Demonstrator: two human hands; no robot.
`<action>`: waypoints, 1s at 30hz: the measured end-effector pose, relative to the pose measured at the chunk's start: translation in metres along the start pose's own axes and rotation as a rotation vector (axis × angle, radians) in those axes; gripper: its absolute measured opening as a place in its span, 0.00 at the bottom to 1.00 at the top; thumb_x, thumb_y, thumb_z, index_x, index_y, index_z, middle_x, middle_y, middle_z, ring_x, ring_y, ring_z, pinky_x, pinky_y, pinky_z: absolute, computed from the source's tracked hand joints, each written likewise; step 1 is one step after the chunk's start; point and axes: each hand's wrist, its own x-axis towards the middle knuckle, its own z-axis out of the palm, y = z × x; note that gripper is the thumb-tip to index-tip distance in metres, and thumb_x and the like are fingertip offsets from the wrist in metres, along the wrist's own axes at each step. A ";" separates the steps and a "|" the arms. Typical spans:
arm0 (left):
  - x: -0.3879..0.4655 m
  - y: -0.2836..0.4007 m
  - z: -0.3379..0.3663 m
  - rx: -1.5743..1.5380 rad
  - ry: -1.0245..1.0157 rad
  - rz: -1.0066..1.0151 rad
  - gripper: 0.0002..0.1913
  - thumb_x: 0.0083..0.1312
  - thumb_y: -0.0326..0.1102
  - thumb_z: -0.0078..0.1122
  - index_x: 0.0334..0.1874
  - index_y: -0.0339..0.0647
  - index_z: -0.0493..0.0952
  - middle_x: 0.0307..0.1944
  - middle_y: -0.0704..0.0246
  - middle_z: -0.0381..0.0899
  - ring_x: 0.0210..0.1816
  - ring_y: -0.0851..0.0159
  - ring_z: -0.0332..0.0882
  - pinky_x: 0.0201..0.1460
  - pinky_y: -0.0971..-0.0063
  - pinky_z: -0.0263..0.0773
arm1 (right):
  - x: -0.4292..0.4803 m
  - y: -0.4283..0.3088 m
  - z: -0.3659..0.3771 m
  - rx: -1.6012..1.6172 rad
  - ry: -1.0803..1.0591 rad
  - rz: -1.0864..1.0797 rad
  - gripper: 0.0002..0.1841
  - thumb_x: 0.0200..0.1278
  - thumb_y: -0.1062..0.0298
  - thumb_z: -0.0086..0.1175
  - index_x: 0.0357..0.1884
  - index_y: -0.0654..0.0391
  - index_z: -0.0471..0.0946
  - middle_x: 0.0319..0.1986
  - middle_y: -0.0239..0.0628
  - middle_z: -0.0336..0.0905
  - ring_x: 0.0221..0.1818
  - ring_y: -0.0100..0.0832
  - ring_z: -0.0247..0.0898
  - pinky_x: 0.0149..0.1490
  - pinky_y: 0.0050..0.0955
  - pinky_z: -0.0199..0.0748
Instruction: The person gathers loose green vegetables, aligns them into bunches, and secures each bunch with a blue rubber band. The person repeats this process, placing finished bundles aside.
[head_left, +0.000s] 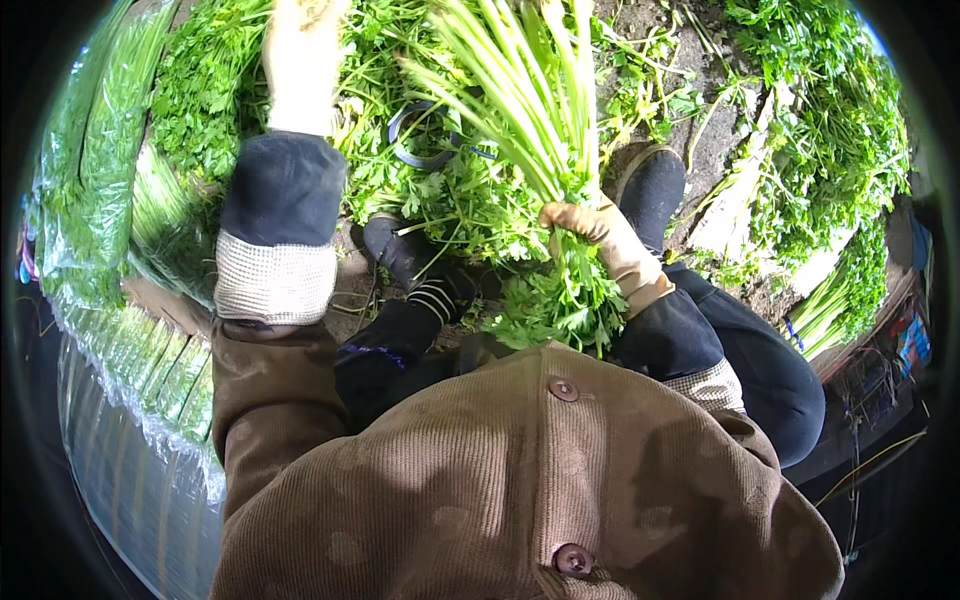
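My right hand (592, 232), in a tan glove, is closed around a bunch of leafy celery (517, 97). The pale stalks fan upward from the fist, and the leaves hang below it near my lap. My left hand (304, 67), also gloved, reaches forward to the top edge of the picture. Glare washes it out and its fingers are cut off, so I cannot tell whether it holds anything. Loose celery leaves (480, 202) lie heaped between my feet. Among the leaves sits a dark ring (420, 135), which looks like a roll of tape.
Clear plastic-wrapped bunches of greens (105, 165) lie at the left, with a row of packed bunches (161, 360) nearer me. A large celery pile (832, 127) stands at the right. A bunch with a blue-purple tie (814, 319) lies below it. My shoes (652, 187) rest amid the trimmings.
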 end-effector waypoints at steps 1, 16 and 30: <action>-0.015 -0.004 0.004 0.107 -0.295 0.019 0.16 0.72 0.39 0.62 0.56 0.38 0.77 0.51 0.65 0.83 0.50 0.64 0.84 0.58 0.69 0.78 | 0.003 0.002 -0.003 0.140 0.060 0.059 0.14 0.58 0.69 0.70 0.45 0.59 0.83 0.34 0.34 0.85 0.33 0.25 0.80 0.37 0.27 0.80; -0.152 0.062 0.101 -1.389 -0.647 -0.909 0.31 0.74 0.53 0.54 0.69 0.33 0.69 0.57 0.53 0.82 0.54 0.53 0.83 0.57 0.58 0.79 | 0.001 0.022 0.006 -0.175 -0.110 -0.093 0.26 0.62 0.64 0.71 0.60 0.56 0.76 0.40 0.30 0.84 0.42 0.25 0.78 0.49 0.26 0.76; -0.139 0.228 -0.010 -1.312 -0.551 -0.450 0.25 0.64 0.36 0.68 0.62 0.33 0.75 0.50 0.59 0.84 0.48 0.58 0.84 0.50 0.64 0.82 | -0.110 -0.072 0.097 -0.129 -0.326 -0.446 0.40 0.54 0.65 0.76 0.67 0.57 0.66 0.50 0.35 0.79 0.48 0.30 0.77 0.50 0.29 0.78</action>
